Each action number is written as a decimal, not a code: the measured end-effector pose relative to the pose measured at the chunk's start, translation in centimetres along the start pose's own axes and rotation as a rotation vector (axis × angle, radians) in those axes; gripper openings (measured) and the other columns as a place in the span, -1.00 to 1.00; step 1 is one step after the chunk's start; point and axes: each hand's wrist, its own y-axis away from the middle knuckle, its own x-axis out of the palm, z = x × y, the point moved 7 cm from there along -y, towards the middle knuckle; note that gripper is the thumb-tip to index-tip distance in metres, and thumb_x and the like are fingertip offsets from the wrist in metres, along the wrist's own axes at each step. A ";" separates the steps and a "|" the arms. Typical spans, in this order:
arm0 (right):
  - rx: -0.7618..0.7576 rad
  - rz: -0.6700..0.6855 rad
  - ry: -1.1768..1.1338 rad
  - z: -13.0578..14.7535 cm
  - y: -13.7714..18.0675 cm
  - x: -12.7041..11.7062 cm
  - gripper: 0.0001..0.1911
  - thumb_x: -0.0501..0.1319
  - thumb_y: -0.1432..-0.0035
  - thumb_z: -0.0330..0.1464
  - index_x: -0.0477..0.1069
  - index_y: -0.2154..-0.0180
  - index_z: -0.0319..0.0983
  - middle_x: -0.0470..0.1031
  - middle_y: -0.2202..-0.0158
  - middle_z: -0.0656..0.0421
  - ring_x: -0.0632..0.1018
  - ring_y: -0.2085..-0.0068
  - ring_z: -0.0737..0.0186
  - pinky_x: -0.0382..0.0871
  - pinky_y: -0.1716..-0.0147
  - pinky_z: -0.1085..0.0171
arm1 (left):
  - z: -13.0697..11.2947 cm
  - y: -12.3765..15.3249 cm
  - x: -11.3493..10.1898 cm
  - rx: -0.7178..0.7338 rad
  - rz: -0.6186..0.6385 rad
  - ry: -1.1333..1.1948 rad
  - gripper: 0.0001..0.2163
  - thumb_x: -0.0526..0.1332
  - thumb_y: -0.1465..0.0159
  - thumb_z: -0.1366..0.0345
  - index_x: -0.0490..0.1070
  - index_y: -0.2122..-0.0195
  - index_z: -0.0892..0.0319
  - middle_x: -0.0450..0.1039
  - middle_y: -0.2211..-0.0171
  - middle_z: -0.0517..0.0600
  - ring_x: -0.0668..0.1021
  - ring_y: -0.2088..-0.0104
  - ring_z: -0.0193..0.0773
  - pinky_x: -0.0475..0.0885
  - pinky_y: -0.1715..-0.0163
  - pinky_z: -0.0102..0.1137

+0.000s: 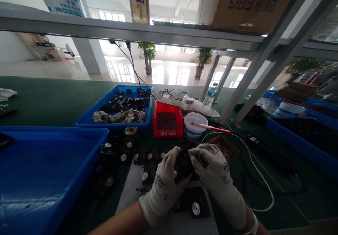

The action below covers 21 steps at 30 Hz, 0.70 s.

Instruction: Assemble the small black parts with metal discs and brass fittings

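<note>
Head view: dark, glossy part.

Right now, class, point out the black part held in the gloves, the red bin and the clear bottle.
Black part [183, 162]: head view, middle of its visible body.
Red bin [157, 133]: head view, its front wall.
Clear bottle [211, 94]: head view, its middle.

We look beneath a grey metal shelf onto a glossy pale floor; daylight from the windows reflects in it; left of a white pillar we see a wooden desk; two potted plants stand on the floor.
</note>
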 end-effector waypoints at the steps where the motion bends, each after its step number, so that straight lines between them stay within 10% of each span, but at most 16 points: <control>1: -0.016 -0.005 0.026 0.2 -0.1 0.4 -0.83 0.23 -0.35 -0.33 0.61 0.22 -0.15 0.63 0.24 0.07 0.59 0.18 0.04 0.47 0.12 0.07 | -0.1 0.1 0.0 0.013 -0.012 -0.012 -0.38 0.33 -0.33 0.27 0.14 -0.36 0.19 0.54 -0.07 0.22 0.66 -0.04 0.01 0.66 -0.02 -0.12; 21: -0.309 0.036 0.264 2.7 -0.2 0.4 -0.74 0.13 -0.42 -0.47 0.55 0.30 -0.25 0.63 0.29 0.05 0.52 0.30 0.08 0.32 0.31 0.11 | -0.4 0.7 0.4 0.044 0.000 -0.014 -0.39 0.26 -0.38 0.24 0.10 -0.39 0.21 0.52 -0.11 0.24 0.63 -0.10 0.01 0.66 -0.03 -0.16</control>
